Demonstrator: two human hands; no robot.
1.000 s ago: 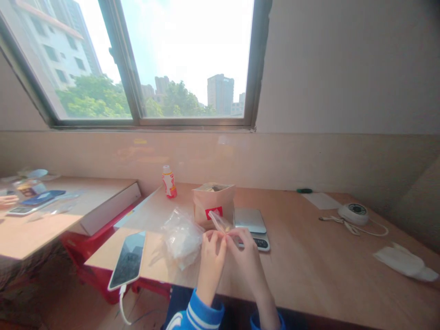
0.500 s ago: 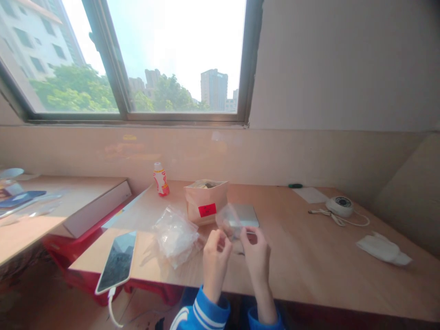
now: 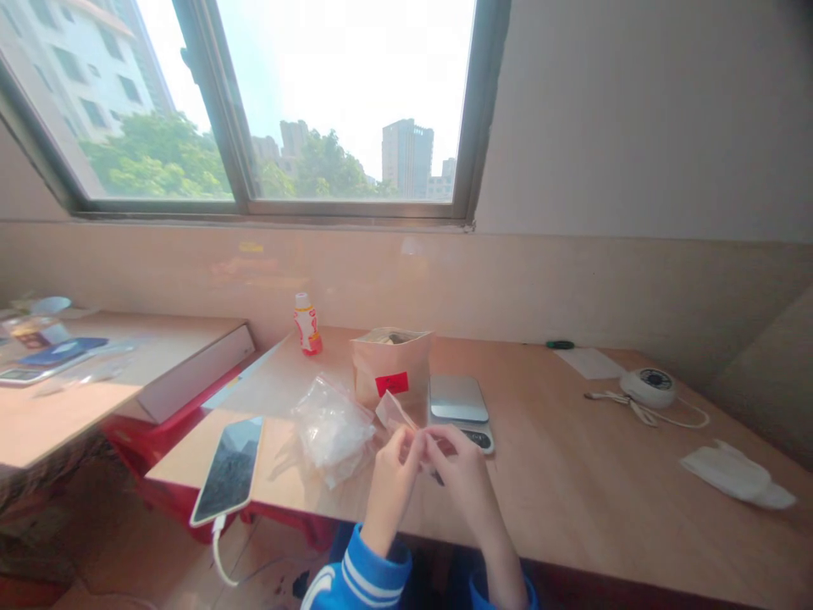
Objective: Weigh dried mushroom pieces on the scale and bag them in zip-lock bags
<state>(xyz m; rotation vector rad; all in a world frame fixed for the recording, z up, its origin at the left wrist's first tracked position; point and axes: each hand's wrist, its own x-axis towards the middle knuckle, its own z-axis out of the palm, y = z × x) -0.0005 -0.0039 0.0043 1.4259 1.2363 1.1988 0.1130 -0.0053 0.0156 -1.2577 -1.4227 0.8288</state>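
We have a small clear bag [image 3: 394,412] pinched in our fingertips, its free part rising just beyond the left hand [image 3: 394,470] towards the brown paper bag. The right hand [image 3: 461,464] meets the left at the fingertips, both closed on the lower end of the small bag above the table [image 3: 572,474]. Behind it, the paper bag [image 3: 368,364] carries a red label [image 3: 391,383] with dark marks too small for us to read. The bottle [image 3: 307,326] at the far left has red and yellow print, also unreadable, and reddish colour near its base; the dark display of the scale [image 3: 458,400] shows characters we cannot make out. The paper bag stands upright with its mouth open, and we see something inside but cannot tell what. Left of our hands lies a heap of clear plastic bags [image 3: 334,432], with the phone [image 3: 229,466] and its plugged-in white cable [image 3: 219,555] further left. On our right are a round white device [image 3: 649,388] with a dark grille, a white sheet [image 3: 590,363] and a crumpled white item [image 3: 733,476].
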